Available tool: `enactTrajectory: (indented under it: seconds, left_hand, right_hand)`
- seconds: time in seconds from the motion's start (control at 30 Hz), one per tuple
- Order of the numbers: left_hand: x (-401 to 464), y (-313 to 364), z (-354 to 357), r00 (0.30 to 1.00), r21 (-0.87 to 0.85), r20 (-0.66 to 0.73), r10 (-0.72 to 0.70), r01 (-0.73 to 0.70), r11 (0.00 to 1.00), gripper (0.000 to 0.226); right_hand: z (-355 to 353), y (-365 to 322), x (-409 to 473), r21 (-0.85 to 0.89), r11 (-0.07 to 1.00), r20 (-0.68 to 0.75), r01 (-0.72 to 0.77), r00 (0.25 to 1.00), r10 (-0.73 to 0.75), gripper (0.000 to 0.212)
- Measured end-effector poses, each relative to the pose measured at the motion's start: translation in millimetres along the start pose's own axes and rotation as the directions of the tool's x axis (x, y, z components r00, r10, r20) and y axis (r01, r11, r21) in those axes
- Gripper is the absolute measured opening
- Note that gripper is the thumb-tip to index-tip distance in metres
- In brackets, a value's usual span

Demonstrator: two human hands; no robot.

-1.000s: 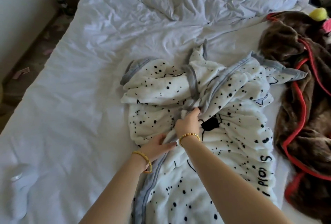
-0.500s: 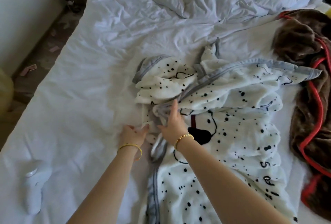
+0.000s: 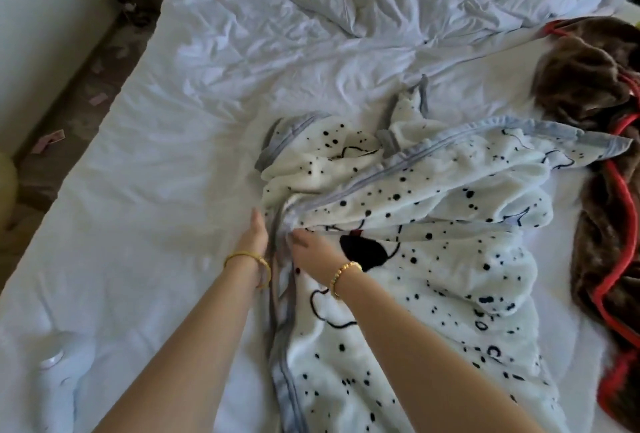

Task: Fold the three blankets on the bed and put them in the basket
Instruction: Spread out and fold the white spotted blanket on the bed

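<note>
The spotted blanket [image 3: 433, 242] has its grey edge pinched by the right hand [image 3: 311, 249], left hand [image 3: 255, 235] flat alongside.

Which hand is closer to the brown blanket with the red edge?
The right hand. It rests on the spotted blanket, on the side toward the brown blanket. The left hand lies farther away, on the white sheet.

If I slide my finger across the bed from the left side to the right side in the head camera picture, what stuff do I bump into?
Small white bottle → left hand → right hand → white spotted blanket → brown blanket with red trim.
</note>
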State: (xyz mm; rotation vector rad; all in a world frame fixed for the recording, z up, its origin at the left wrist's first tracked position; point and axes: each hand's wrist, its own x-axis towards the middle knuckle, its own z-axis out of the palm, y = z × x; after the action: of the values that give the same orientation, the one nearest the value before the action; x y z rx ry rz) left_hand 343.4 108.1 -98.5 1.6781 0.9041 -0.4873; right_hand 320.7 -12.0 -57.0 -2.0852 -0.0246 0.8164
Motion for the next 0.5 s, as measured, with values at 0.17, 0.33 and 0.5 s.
enactTrajectory:
  seconds: [0.17, 0.33, 0.5]
  left_hand:
    - [-19.1, 40.5, 25.1, 0.672, 0.541, -0.228, 0.705, -0.515, 0.665, 0.071]
    - [-17.8, 88.9, 79.5, 0.603, 0.817, 0.336, 0.724, -0.569, 0.095, 0.074]
    - [-28.2, 33.8, 116.1, 0.83, 0.832, 0.548, 0.103, -0.554, 0.043, 0.039]
  right_hand:
    - [-74.4, 25.4, -10.3, -0.255, 0.96, -0.711, 0.118, 0.65, -0.269, 0.045]
    - [-154.8, 53.9, 15.5, -0.706, 0.697, -0.419, -0.124, 0.867, -0.27, 0.09]
    - [-147.2, 87.8, 21.7, -0.812, 0.538, -0.062, -0.224, 0.951, 0.303, 0.051]
